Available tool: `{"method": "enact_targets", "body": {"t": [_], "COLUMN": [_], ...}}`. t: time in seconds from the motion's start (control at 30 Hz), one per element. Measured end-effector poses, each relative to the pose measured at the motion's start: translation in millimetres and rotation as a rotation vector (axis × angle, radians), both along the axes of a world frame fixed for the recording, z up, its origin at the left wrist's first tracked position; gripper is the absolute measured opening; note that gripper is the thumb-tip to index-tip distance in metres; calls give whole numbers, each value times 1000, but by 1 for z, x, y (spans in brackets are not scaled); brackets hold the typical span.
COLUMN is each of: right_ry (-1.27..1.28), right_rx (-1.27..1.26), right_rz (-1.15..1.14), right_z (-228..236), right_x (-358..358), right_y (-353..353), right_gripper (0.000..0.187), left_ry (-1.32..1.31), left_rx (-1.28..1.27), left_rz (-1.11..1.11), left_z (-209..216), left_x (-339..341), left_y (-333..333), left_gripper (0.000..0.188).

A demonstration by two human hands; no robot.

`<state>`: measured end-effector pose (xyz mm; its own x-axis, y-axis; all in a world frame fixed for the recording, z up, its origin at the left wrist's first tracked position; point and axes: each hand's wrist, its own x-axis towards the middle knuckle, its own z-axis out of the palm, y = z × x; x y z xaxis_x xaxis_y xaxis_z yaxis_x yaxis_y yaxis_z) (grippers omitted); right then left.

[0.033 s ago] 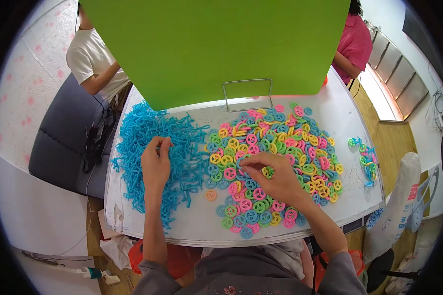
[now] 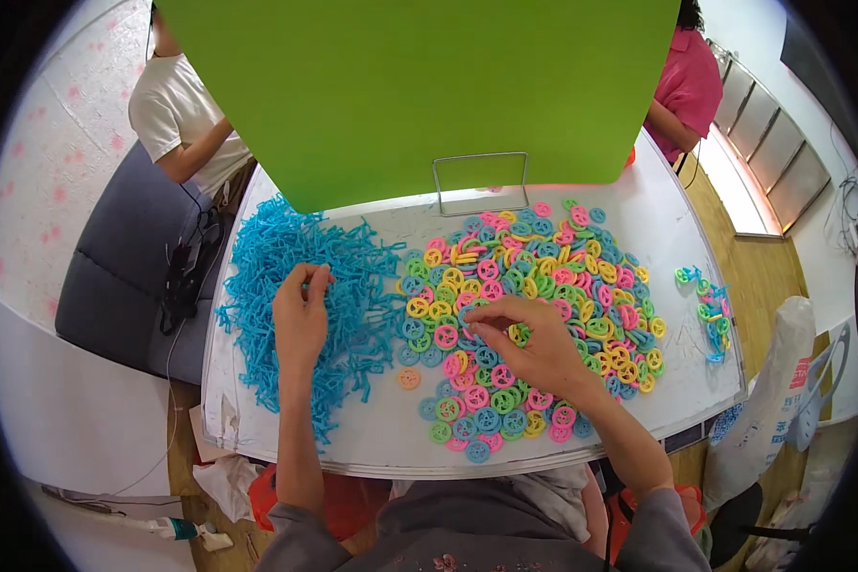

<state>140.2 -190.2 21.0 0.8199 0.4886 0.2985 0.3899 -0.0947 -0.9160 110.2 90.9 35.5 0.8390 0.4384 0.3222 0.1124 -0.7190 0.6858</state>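
My left hand (image 2: 300, 313) hovers over the right part of a heap of blue plastic pieces (image 2: 262, 276), thin and forked. Its thumb and fingers are pinched together; anything between them is too small to make out. Over the left part of a spread of small plastic wheels (image 2: 543, 276) in pink, yellow, green and blue, my right hand (image 2: 535, 345) also makes a pinch. A blue wheel (image 2: 465, 313) shows right at those fingertips, but whether they grip it is hidden. One orange wheel (image 2: 409, 378) lies apart between the heap and the spread.
A tall green panel (image 2: 410, 95) stands across the far side of the white table (image 2: 391, 448), with a wire stand (image 2: 479, 212) before it. Joined wheels and blue pieces (image 2: 713, 319) lie at the right edge. Two people sit beyond; a white sack (image 2: 767, 400) stands right.
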Motion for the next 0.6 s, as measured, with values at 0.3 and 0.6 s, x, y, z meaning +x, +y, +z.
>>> {"method": "enact_targets", "body": {"t": [0.3,0.6], "right_ry": [-22,-342], "right_rx": [-45,-219], "right_rz": [-18,10], "right_z": [4,-4], "right_x": [-9,-4], "right_y": [17,27], "right_gripper": [32,40], "left_ry": [55,231], "left_rx": [-613,-1019], "left_rz": [-122,-382], "left_z": [7,-10], "left_x": [-9,-11], "left_y": [-25,-78], "left_gripper": [26,21]}}
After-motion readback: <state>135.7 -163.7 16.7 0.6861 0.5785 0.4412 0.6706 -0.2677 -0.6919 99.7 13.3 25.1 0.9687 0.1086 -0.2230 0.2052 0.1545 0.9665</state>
